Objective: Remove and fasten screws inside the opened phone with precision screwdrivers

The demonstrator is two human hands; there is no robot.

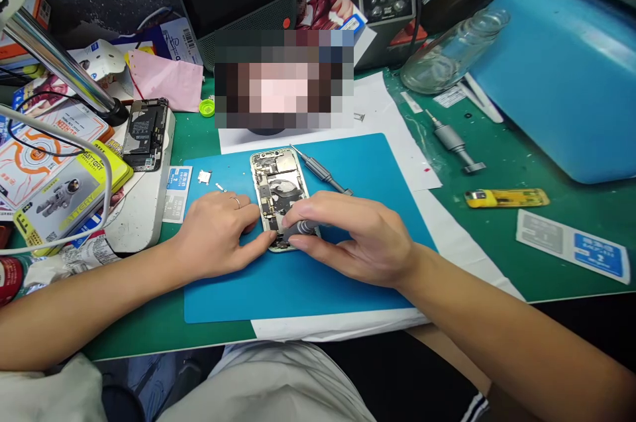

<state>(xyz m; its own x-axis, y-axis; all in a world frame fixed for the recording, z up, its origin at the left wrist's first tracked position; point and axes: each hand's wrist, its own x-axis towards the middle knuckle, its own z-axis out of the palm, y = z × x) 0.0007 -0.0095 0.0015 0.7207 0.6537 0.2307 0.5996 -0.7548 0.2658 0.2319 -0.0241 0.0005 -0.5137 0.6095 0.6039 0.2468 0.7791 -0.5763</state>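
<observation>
Screwdriver (pixel 305 228) fills the grip of the right hand (pixel 360 236) over an opened phone (pixel 281 189); the left hand (pixel 218 231), grip parted, touches its edge.

Single head cam: sits at the wearer's head, faces forward and down across the desk mat (pixel 278 293). Left hand (pixel 216 233) and right hand (pixel 358 236) mid-frame at arm's reach; lap (pixel 263 385) fills bottom edge, wall (pixel 106 1) top left.

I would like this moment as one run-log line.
left hand: touching opened phone; right hand: gripping grey tool over phone; blue mat: screwdriver beside phone
</observation>
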